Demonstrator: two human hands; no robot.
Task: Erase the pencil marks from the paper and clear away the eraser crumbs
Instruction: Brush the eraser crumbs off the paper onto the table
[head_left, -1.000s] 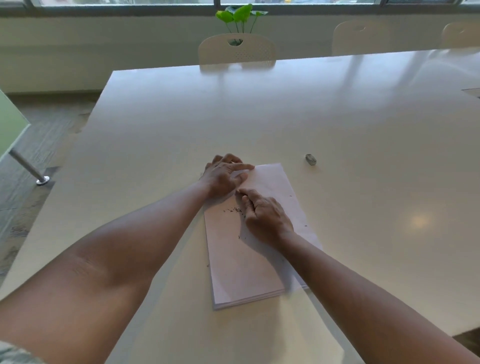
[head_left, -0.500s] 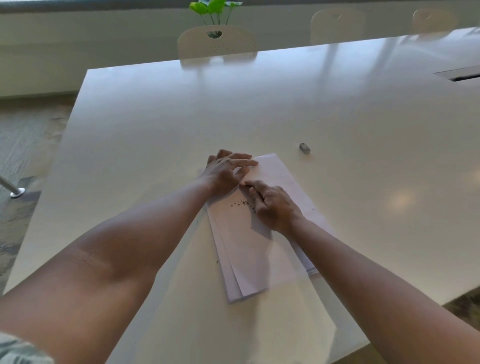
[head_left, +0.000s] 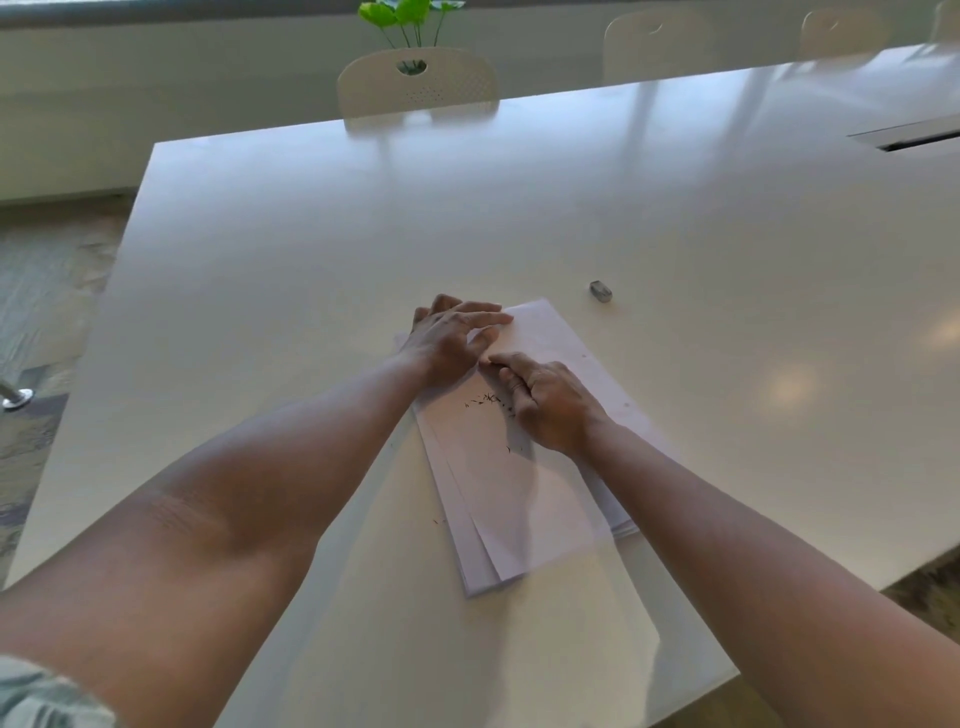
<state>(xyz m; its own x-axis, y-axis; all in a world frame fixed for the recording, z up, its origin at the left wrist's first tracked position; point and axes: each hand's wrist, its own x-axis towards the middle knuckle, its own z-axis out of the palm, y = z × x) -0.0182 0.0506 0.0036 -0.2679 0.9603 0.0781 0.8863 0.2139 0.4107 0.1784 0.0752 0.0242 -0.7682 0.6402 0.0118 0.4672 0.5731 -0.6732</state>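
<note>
On the table (head_left: 675, 218), paper (head_left: 524, 499) lengthwise away from viewer, left hand (head_left: 449, 340) flat, right hand (head_left: 545, 400) loosely curled atop.

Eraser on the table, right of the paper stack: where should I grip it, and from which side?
Pinch the eraser across its two long sides, coming straight down from above with the right hand, which is nearer. It lies flat and alone on the table, a small block angled slightly, apart from the paper stack, so nothing blocks either side.

From my feed, the right hand (head_left: 550, 402) covers part of the eraser crumbs (head_left: 485, 400), so I can't tell their full spread. The paper (head_left: 524, 499) blurs near the table (head_left: 311, 249) edge.
</note>
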